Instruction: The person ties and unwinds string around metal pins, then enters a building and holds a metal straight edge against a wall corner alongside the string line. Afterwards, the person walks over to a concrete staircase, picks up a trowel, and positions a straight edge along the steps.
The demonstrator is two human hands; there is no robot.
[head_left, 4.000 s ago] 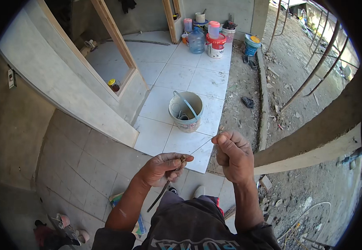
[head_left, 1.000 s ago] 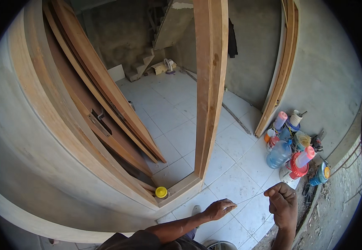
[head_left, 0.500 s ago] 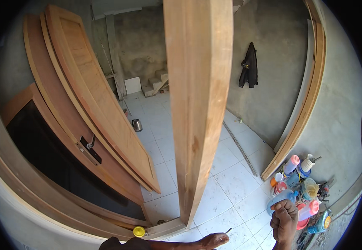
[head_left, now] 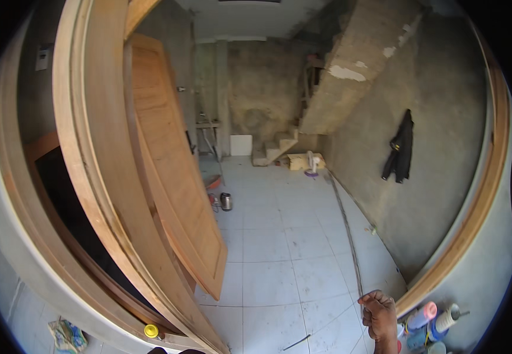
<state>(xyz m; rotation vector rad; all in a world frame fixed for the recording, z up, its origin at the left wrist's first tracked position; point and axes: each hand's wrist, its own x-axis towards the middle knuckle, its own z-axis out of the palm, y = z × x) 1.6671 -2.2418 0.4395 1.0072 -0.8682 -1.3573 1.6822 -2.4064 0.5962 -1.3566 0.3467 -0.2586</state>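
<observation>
1. Right hand (head_left: 380,312) sits at the lower right of the frame, raised in front of the tiled floor (head_left: 279,259). Its fingers (head_left: 374,300) are clenched into a fist; a thin line appears to run up from the fist along the floor, but whether it is held cannot be told.
2. Left hand: not in the frame. Only a dark sliver shows at the bottom edge, left of centre; what it is cannot be told.
3. Wooden door frame (head_left: 91,177) fills the left side of the frame, bowed by the lens, running from the top edge down to the bottom centre.
4. Wooden door (head_left: 173,177) leans behind the frame, upper left to centre, its lower corner near the floor.
5. Small yellow round object (head_left: 151,331) lies at the foot of the frame, lower left.
6. Cluster of plastic bottles and containers (head_left: 427,324) stands just beside the right hand, at the lower right corner.
7. Thin dark stick (head_left: 297,342) lies on the floor, bottom centre, apart from the hand.
8. Metal can (head_left: 226,201) stands on the floor, centre left.
9. Dark jacket (head_left: 400,147) hangs on the grey wall, right of centre.
10. Concrete stairs (head_left: 276,147) rise at the far end, upper centre.
</observation>
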